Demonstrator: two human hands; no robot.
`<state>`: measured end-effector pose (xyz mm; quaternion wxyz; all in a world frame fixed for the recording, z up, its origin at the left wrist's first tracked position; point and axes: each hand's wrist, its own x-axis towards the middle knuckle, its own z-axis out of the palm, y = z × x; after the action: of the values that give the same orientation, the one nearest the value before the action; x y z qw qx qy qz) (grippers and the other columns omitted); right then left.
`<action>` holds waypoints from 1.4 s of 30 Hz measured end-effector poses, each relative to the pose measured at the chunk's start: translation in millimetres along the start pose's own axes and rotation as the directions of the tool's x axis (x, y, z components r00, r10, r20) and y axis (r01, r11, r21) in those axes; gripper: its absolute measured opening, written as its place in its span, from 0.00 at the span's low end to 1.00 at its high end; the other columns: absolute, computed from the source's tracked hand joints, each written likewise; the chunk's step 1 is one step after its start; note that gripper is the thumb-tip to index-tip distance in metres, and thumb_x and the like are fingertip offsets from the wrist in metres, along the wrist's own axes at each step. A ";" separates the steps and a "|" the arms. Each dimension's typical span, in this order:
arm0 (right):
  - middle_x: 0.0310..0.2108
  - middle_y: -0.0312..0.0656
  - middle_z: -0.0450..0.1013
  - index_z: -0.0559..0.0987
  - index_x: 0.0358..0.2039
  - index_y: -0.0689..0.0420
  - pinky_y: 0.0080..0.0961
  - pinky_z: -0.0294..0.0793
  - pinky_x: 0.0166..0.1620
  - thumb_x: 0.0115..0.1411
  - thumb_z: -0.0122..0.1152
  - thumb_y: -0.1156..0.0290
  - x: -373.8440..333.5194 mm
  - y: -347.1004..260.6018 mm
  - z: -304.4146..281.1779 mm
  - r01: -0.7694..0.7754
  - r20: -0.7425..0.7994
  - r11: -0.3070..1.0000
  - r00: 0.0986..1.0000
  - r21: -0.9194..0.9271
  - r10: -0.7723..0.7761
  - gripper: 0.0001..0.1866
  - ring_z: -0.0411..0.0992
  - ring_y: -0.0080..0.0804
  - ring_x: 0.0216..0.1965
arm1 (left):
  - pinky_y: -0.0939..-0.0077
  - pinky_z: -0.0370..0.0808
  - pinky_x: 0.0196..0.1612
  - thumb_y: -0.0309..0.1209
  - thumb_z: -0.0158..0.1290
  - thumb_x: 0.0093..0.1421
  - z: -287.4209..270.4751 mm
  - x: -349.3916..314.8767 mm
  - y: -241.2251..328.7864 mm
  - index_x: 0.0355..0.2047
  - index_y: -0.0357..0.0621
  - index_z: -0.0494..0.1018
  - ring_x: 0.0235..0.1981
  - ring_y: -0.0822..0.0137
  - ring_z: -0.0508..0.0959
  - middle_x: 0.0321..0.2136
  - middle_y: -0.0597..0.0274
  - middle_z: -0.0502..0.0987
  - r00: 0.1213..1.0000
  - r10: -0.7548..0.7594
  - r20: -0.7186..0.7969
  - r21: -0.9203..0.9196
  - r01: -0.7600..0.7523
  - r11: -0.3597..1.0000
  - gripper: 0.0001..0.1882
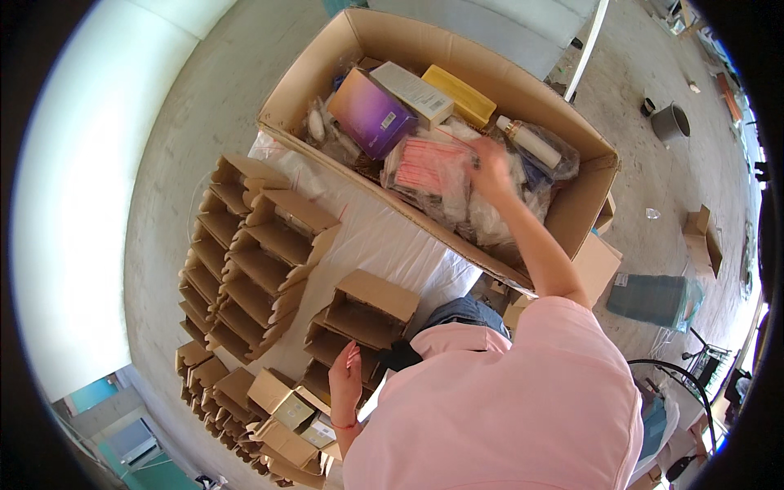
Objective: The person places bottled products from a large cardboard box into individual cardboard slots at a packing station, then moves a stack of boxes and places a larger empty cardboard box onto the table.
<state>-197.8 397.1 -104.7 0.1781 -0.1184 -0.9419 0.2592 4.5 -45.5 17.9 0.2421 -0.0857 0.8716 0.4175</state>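
A large open carton [600, 167] stands at the far side, filled with mixed goods. My right hand [490, 170] reaches into it with curled fingers, at the edge of a clear plastic bag of slim pink sticks [429, 163]. What its fingertips grip is hidden. Near that hand lies a white bottle with a gold neck [535, 145] in clear plastic. A purple box [371, 114], a white box [412, 92] and a yellow box [460, 95] lie beyond the bag. Low at the left, my left hand [346, 384] is closed on a small pink-striped piece [353, 356].
Stacked rows of open brown cardboard boxes [253, 261] fill the left side, and more open boxes [363, 306] stand beside my left hand. White plastic sheeting [351, 237] lies between. On the floor at right are a dark bucket [671, 122], a carton [702, 241] and a blue-grey wrapped bundle [649, 298].
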 end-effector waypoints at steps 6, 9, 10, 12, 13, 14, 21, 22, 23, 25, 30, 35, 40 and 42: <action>0.50 0.49 0.65 0.69 0.49 0.56 0.39 0.62 0.54 0.45 0.64 0.63 25.8 63.8 -64.2 -0.308 -0.080 0.838 0.949 -0.451 0.306 0.29 0.62 0.47 0.52 | 0.73 0.72 0.45 0.26 0.46 0.61 0.5 8.3 3.4 0.48 0.36 0.68 0.41 0.59 0.77 0.39 0.47 0.76 0.997 0.076 -0.015 0.009 -0.076 0.997 0.15; 0.45 0.49 0.70 0.71 0.45 0.56 0.41 0.67 0.50 0.43 0.65 0.61 22.9 131.1 -41.5 -0.302 0.177 0.771 0.866 -0.561 0.468 0.28 0.68 0.47 0.46 | 0.71 0.72 0.44 0.27 0.47 0.60 -0.5 8.7 18.0 0.48 0.35 0.68 0.41 0.56 0.77 0.39 0.45 0.75 0.992 0.124 -0.021 0.047 -0.123 0.991 0.16; 0.41 0.50 0.72 0.73 0.43 0.57 0.41 0.69 0.46 0.41 0.65 0.61 25.7 109.5 -49.5 -0.271 0.224 0.780 0.859 -0.565 0.460 0.27 0.71 0.48 0.42 | 0.70 0.72 0.44 0.27 0.47 0.60 -1.9 5.5 18.2 0.48 0.35 0.68 0.40 0.56 0.77 0.39 0.45 0.75 0.989 0.141 -0.044 0.031 -0.140 0.990 0.16; 0.42 0.53 0.71 0.73 0.41 0.61 0.40 0.69 0.46 0.43 0.65 0.59 27.8 45.6 -75.1 -0.334 0.140 0.880 0.906 -0.339 0.398 0.26 0.70 0.49 0.44 | 0.70 0.72 0.44 0.27 0.48 0.60 -3.6 -1.3 23.0 0.48 0.35 0.68 0.40 0.55 0.77 0.39 0.44 0.75 0.985 0.135 -0.108 0.010 -0.134 0.991 0.16; 0.39 0.53 0.72 0.73 0.41 0.62 0.39 0.69 0.45 0.44 0.64 0.59 26.3 54.5 -67.2 -0.221 0.037 0.942 0.971 -0.254 0.238 0.27 0.71 0.51 0.41 | 0.71 0.72 0.44 0.28 0.48 0.60 -4.8 -2.3 25.2 0.49 0.35 0.67 0.40 0.56 0.76 0.40 0.45 0.75 0.982 0.140 -0.130 -0.019 -0.143 0.990 0.17; 0.36 0.54 0.73 0.72 0.41 0.64 0.37 0.70 0.43 0.44 0.64 0.60 31.7 12.6 -78.6 -0.222 0.127 0.972 0.965 -0.071 0.230 0.27 0.71 0.52 0.38 | 0.71 0.71 0.45 0.28 0.49 0.60 -4.4 -6.6 26.5 0.50 0.35 0.67 0.41 0.57 0.76 0.41 0.45 0.75 0.979 0.130 -0.160 -0.046 -0.139 0.989 0.18; 0.40 0.39 0.71 0.71 0.44 0.62 0.18 0.70 0.37 0.48 0.64 0.75 -76.7 -210.7 -94.0 -0.279 0.433 0.347 0.725 0.895 -0.535 0.22 0.69 0.21 0.38 | 0.69 0.57 0.58 0.32 0.55 0.55 -7.0 -16.6 100.3 0.59 0.39 0.55 0.56 0.63 0.63 0.55 0.53 0.63 0.901 0.361 -0.239 -0.439 -0.432 0.788 0.33; 0.43 0.40 0.69 0.71 0.47 0.62 0.21 0.69 0.41 0.47 0.64 0.74 -97.4 -230.7 -93.1 -0.251 0.405 0.328 0.701 0.911 -0.587 0.24 0.67 0.24 0.43 | 0.70 0.57 0.58 0.29 0.57 0.54 -1.8 -15.4 97.8 0.59 0.39 0.55 0.56 0.63 0.62 0.57 0.55 0.61 0.856 0.437 -0.276 -0.343 -0.512 0.787 0.34; 0.44 0.42 0.69 0.70 0.49 0.61 0.27 0.69 0.45 0.46 0.64 0.75 -103.8 -244.8 -100.7 -0.147 0.434 0.430 0.562 0.891 -0.705 0.26 0.68 0.31 0.45 | 0.70 0.57 0.59 0.29 0.59 0.52 1.8 -19.4 94.4 0.58 0.39 0.56 0.57 0.65 0.61 0.57 0.57 0.59 0.877 0.409 -0.252 -0.323 -0.475 0.819 0.35; 0.47 0.47 0.67 0.72 0.47 0.61 0.34 0.65 0.49 0.48 0.58 0.78 -126.6 -262.1 -87.6 -0.038 0.290 0.320 0.528 0.947 -0.798 0.22 0.66 0.42 0.48 | 0.69 0.58 0.58 0.29 0.60 0.51 11.5 -23.8 102.5 0.57 0.39 0.57 0.56 0.66 0.62 0.57 0.57 0.60 0.862 0.330 -0.386 -0.716 -0.505 0.482 0.35; 0.50 0.50 0.65 0.75 0.45 0.62 0.35 0.61 0.54 0.60 0.49 0.72 -171.5 -274.9 -89.1 0.131 0.191 0.355 0.647 0.926 -0.738 0.14 0.61 0.41 0.54 | 0.74 0.67 0.48 0.26 0.59 0.51 12.2 -50.2 78.5 0.46 0.39 0.68 0.42 0.73 0.70 0.41 0.62 0.74 0.911 0.162 -0.380 -0.690 -0.396 0.606 0.22; 0.54 0.54 0.60 0.67 0.51 0.65 0.37 0.60 0.55 0.61 0.46 0.58 -183.8 -278.0 -94.8 0.050 0.212 0.315 0.640 0.948 -0.738 0.25 0.60 0.45 0.55 | 0.74 0.66 0.48 0.32 0.61 0.50 4.9 -65.9 72.7 0.48 0.39 0.65 0.43 0.69 0.70 0.42 0.57 0.72 0.883 0.274 -0.381 -0.608 -0.462 0.646 0.27; 0.57 0.54 0.56 0.60 0.56 0.63 0.38 0.57 0.57 0.53 0.57 0.48 -215.3 -317.7 -103.4 -0.396 0.351 0.114 0.603 0.911 -0.716 0.39 0.54 0.44 0.60 | 0.74 0.66 0.47 0.30 0.57 0.53 4.7 -76.8 71.3 0.44 0.40 0.68 0.42 0.69 0.70 0.39 0.59 0.71 0.800 0.258 -0.542 -0.622 -0.588 0.517 0.19; 0.57 0.51 0.56 0.61 0.55 0.62 0.37 0.56 0.58 0.52 0.61 0.58 -217.1 -317.6 -89.1 -0.152 0.302 0.261 0.487 0.953 -0.819 0.35 0.52 0.40 0.60 | 0.74 0.66 0.47 0.29 0.57 0.53 -2.3 -81.3 63.6 0.42 0.40 0.69 0.42 0.69 0.70 0.38 0.59 0.71 0.776 0.272 -0.569 -0.645 -0.626 0.438 0.16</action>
<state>-6.7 102.4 75.8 -0.1648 0.3716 -0.5876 0.6996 52.0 -11.0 103.0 -0.1224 -0.0250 0.5997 0.7904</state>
